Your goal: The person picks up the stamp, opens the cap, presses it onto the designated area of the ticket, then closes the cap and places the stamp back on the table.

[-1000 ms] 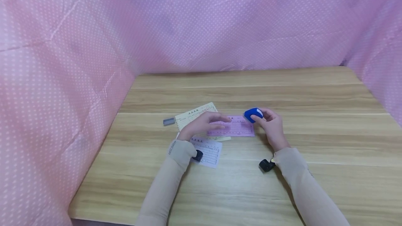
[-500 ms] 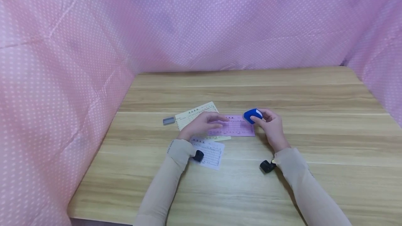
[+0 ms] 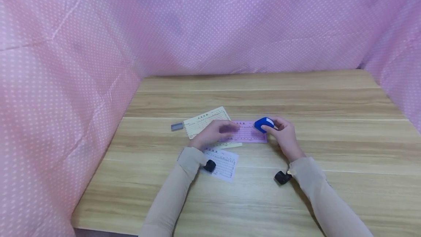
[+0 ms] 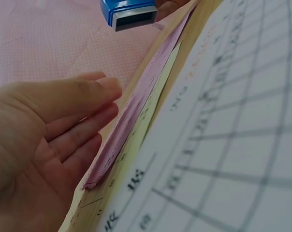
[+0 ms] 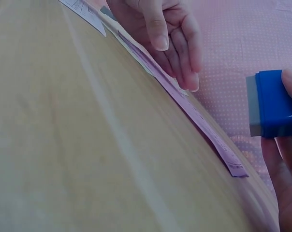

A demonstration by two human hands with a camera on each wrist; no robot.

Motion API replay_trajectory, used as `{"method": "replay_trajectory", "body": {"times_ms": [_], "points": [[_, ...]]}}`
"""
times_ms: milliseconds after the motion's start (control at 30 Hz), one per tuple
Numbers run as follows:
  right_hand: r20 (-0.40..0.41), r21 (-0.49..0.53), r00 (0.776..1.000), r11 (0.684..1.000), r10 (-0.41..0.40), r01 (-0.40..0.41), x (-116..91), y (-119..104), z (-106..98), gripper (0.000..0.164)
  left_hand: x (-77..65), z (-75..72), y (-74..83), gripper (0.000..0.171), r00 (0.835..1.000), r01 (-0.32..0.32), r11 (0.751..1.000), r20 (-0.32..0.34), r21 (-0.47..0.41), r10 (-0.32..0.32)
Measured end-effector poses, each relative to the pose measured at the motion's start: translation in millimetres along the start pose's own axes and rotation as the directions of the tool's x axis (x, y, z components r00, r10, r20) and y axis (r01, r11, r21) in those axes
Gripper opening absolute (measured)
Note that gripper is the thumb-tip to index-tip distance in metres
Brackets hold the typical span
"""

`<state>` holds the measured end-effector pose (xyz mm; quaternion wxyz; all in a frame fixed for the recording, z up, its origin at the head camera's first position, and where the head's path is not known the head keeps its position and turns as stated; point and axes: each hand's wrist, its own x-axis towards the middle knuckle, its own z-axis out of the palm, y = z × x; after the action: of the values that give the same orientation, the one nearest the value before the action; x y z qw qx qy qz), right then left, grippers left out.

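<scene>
My right hand pinches a blue stamp between thumb and fingers, above the right end of a pink printed slip. In the left wrist view the stamp shows its grey rim and dark face; in the right wrist view the stamp is apart from the paper. My left hand hangs over the left part of the pink slip with fingers extended, holding nothing. Cream-coloured slips lie partly under the pink one. A white gridded slip lies below the left wrist, partly hidden by it.
A small grey cap-like piece lies left of the cream slips. The wooden table ends at a pink dotted cloth behind and at the sides. Black cameras hang from both wrists.
My right hand and the stamp have come slightly down and toward me. The white slip has shifted a little right and nearer. My left hand has barely moved.
</scene>
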<state>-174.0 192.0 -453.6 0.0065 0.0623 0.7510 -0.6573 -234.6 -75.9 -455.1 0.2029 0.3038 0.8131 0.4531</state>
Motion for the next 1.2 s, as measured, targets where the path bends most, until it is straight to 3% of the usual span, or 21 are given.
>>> {"method": "replay_trajectory", "body": {"times_ms": [133,433,867,1200], "points": [[0.009,-0.017,1.0,1.0,-0.01,0.01,-1.8,-0.2,-0.3,0.031,-0.6,0.8,-2.5,0.036,1.0,0.016,1.0,-0.009,0.015,-0.016],[0.039,-0.143,0.998,0.989,0.039,-0.033,-4.1,2.1,-3.7,0.055,-4.1,0.2,-1.9,0.04,1.0,0.003,0.997,0.018,0.072,-0.004],[0.109,-0.248,0.994,0.968,-0.006,0.032,-7.4,3.1,-3.9,0.05,-3.9,-0.6,-1.6,0.042,0.999,-0.006,0.994,0.044,0.107,0.002],[0.136,-0.299,0.99,0.951,-0.04,0.08,-6.2,4.8,-5.2,0.05,-2.5,0.2,0.7,0.042,0.999,0.002,0.996,0.047,0.085,-0.006]]}}
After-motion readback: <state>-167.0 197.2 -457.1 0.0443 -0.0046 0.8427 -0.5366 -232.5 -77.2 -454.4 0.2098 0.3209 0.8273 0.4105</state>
